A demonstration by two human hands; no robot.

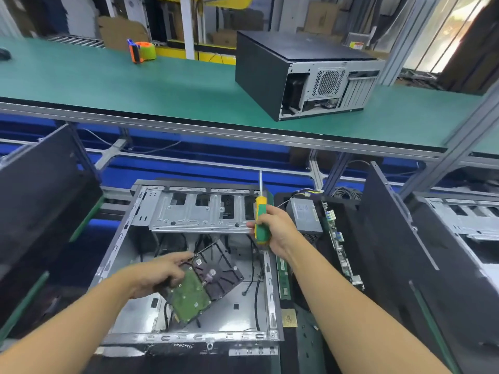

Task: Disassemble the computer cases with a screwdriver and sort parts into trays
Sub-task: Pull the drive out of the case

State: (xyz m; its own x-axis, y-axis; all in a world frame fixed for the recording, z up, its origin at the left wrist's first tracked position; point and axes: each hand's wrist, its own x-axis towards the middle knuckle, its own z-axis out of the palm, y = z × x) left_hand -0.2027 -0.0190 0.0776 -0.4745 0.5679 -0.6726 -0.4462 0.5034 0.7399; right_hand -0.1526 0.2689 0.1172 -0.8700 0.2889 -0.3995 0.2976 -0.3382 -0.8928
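Note:
An open computer case (151,337) lies on its side in front of me, its grey drive cage at the far end and loose black cables inside. My left hand (159,273) grips a hard drive (213,282) by its near-left edge, circuit board side up, and holds it tilted above the case's floor. My right hand (275,230) grips a yellow and green screwdriver (261,217) over the case's right wall, shaft pointing up and away.
A tray to the right holds a power supply (306,217), a motherboard (339,238) on edge and memory sticks (283,279). Black side panels (391,238) lean left and right. A closed computer case (302,74) and a tape dispenser (141,51) sit on the green conveyor (135,87) behind.

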